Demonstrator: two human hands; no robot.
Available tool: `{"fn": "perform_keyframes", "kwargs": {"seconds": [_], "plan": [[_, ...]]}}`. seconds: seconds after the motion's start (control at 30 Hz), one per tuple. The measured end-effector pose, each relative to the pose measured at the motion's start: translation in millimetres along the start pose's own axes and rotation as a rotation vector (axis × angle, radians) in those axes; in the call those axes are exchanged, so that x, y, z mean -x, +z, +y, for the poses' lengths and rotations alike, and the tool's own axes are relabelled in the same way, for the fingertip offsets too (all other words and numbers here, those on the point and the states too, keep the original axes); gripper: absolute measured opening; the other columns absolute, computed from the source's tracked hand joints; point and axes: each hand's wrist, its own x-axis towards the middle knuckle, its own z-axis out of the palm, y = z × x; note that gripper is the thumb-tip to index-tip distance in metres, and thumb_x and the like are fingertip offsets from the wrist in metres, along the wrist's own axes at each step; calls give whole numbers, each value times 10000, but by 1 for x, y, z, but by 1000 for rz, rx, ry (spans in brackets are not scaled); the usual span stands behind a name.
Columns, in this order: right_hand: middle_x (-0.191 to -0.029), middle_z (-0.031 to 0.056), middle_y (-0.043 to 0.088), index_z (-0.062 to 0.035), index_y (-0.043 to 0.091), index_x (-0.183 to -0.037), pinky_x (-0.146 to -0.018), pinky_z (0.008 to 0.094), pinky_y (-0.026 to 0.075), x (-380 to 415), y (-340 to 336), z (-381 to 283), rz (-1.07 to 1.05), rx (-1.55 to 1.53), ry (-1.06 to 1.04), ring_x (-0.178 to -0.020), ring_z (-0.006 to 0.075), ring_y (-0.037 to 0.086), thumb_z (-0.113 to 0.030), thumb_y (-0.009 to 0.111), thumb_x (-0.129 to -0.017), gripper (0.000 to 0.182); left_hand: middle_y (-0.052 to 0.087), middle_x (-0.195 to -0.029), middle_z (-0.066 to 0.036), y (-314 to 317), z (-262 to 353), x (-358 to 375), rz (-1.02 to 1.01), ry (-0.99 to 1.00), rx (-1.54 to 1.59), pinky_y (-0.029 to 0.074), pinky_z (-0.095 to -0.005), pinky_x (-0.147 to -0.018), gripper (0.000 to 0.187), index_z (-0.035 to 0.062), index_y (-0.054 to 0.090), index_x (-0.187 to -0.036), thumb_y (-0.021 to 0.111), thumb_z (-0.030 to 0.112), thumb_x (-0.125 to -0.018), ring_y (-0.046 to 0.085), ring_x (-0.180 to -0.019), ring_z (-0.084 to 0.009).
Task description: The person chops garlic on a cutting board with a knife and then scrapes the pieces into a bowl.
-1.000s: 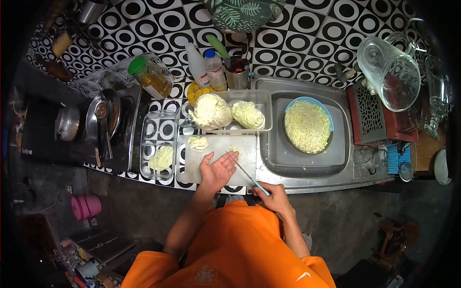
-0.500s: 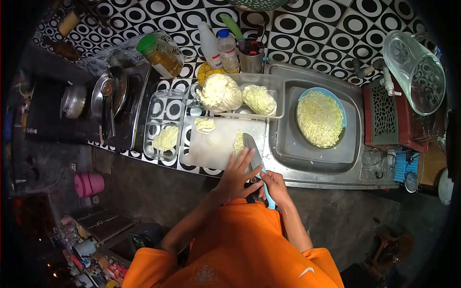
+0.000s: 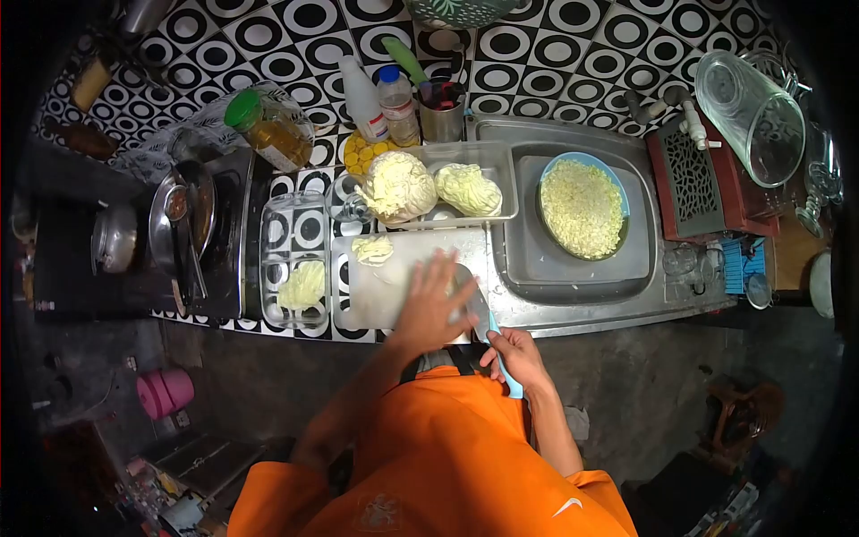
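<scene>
In the head view my right hand [image 3: 521, 356] is wrapped round the light-blue handle of a knife [image 3: 480, 313], its blade pointing up and left onto the white cutting board [image 3: 376, 300]. My left hand [image 3: 431, 306] lies spread over the board beside the blade, its fingers slightly blurred. It covers the spot where the small heap of chopped cabbage was seen. A piece of cabbage leaf [image 3: 371, 250] rests near the board's upper left. Behind the board, a clear plastic tub [image 3: 508, 183] holds a cut cabbage head [image 3: 398, 186] and a smaller cabbage chunk [image 3: 469, 190].
Right of the board, a blue bowl [image 3: 586, 159] heaped with chopped cabbage stands in the steel sink [image 3: 573, 291]. A clear tray [image 3: 295, 259] with a cabbage leaf sits at left, beside the stove [image 3: 228, 268]. Bottles [image 3: 400, 112] and a steel utensil cup [image 3: 441, 123] line the tiled wall.
My left hand has moved up and over the chopped cabbage, covering it. My right hand and the knife have shifted slightly right and down. The whole view has shifted a little.
</scene>
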Motion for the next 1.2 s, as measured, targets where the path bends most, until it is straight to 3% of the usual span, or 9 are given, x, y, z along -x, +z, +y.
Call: {"fn": "perform_keyframes", "kwargs": {"seconds": [0.1,0.23,0.27,0.43,0.53,0.67,0.9,1.07,1.2], "plan": [[-629,101,615,13,551,-862,-352,228,386,-1,14,-8,-9,3,-38,-402,111,522,-182,465,-945,229,182,-1484,-181,11,10,13,-74,131,74,115,-605,-1059,592,197,468,-1321,437,569,-860,149,-1365,-403],[-622,98,613,19,558,-862,-355,227,387,4,25,-15,45,75,-22,-406,109,524,-176,466,-944,231,167,-1493,-165,10,-20,6,-28,-8,3,78,-598,-1069,528,228,520,-1285,402,550,-884,103,-1381,-377],[-616,95,611,18,561,-857,-347,222,378,8,28,-16,56,82,-13,-397,104,514,-167,477,-940,220,160,-1491,-180,8,-27,2,-14,-17,25,83,-587,-1073,417,213,545,-1262,459,408,-903,92,-1377,-393],[-602,91,608,22,566,-861,-337,216,366,23,28,-22,137,94,-45,-384,98,508,-163,494,-933,211,154,-1498,-170,15,-56,-14,14,-155,76,79,-471,-1113,510,161,490,-1313,340,474,-939,77,-1390,-354],[-606,86,609,35,566,-880,-337,215,369,21,35,-18,175,52,-114,-386,94,508,-164,503,-933,215,228,-1477,-168,5,-44,-17,141,-556,1430,92,-366,-1118,889,7,284,-1402,138,703,-868,136,-1388,-287],[-601,50,602,22,613,-943,-394,220,412,14,60,-16,155,227,-205,-432,78,537,-171,538,-916,208,311,-1414,-215,-11,-46,-7,33,-849,2332,162,-400,-1109,1034,-77,241,-1370,159,781,-799,291,-1312,-298],[-567,81,595,29,628,-941,-438,281,454,-19,55,2,361,556,-258,-458,149,600,-180,546,-904,228,279,-1431,-234,-4,-67,11,-48,-976,2426,87,-450,-1115,1025,-86,226,-1371,127,767,-810,223,-1346,-326],[-626,138,634,-3,640,-954,-554,335,496,-14,58,11,234,642,-412,-551,218,643,-228,552,-892,250,208,-1458,-242,3,-70,15,33,-952,2472,66,-454,-1117,1012,-87,200,-1383,147,754,-822,167,-1371,-335],[-602,110,634,-17,657,-959,-518,298,477,-29,52,18,409,833,-538,-516,165,617,-230,581,-881,240,186,-1450,-278,-1,-65,20,-10,-960,2554,119,-460,-1112,981,-113,210,-1368,146,717,-848,167,-1367,-354]]}}
